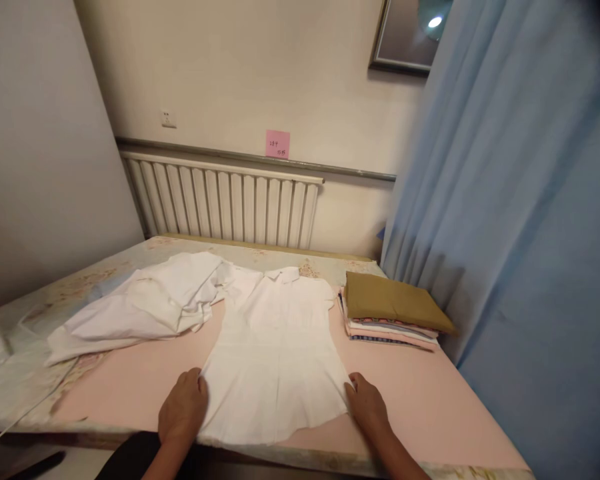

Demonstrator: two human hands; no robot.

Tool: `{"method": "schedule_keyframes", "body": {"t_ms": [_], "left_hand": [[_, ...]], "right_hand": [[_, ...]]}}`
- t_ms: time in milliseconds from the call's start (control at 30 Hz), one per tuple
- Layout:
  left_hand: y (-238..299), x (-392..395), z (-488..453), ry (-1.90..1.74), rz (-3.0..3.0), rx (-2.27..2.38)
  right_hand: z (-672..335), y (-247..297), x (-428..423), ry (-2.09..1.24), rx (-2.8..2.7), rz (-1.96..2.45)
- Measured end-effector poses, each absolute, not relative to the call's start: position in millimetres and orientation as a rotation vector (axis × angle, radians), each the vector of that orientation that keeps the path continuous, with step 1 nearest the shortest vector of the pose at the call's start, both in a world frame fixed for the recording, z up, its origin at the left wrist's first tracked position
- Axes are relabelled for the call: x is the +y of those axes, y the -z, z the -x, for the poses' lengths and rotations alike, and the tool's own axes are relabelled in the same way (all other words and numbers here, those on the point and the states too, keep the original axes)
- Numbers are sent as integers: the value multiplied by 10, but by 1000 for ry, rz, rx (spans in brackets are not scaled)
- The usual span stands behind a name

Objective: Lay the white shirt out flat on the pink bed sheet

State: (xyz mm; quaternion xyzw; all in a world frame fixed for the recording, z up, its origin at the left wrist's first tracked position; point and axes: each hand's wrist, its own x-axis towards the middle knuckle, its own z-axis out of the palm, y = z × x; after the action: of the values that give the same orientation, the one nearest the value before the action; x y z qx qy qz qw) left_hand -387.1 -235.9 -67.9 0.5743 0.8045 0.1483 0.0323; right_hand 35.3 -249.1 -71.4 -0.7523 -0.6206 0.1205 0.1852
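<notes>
Head view: a white shirt [275,347] is laid flat, collar at the far end, on the pink-covered bench [430,400], between a rumpled white garment [145,307] and a folded stack [393,313]. The left hand [183,408] is set on the lower left hem corner, the right hand [367,403] on the lower right. Both are loosely curled; whether cloth is pinched cannot be told. The fabric is judged light, thin, limp and easily creased. A hold at the hem corners or shoulder seams is judged best.
</notes>
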Motion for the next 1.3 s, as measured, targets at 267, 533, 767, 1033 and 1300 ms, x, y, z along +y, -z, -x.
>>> {"method": "schedule_keyframes", "body": {"t_ms": [267,533,767,1033,1300], "left_hand": [[674,-2299,3977,-468,-1720,2382],[528,-2244,4191,-375,-1655,2272],[542,-2352,4240,-351,-1661,2230],[600,-2446,4246,-306,-1725,2226],[597,-2519,4223,-295,-1742,2254]], "right_hand": [[-400,746,-2505,-517,-1671,2040],[-492,777,-2630,-630,-1607,1949],[-537,772,-2840,-650,-1668,1980],[-559,850,-2913,-96,-1907,2045],[-95,1101,-2426,210,-2046,1592]]}}
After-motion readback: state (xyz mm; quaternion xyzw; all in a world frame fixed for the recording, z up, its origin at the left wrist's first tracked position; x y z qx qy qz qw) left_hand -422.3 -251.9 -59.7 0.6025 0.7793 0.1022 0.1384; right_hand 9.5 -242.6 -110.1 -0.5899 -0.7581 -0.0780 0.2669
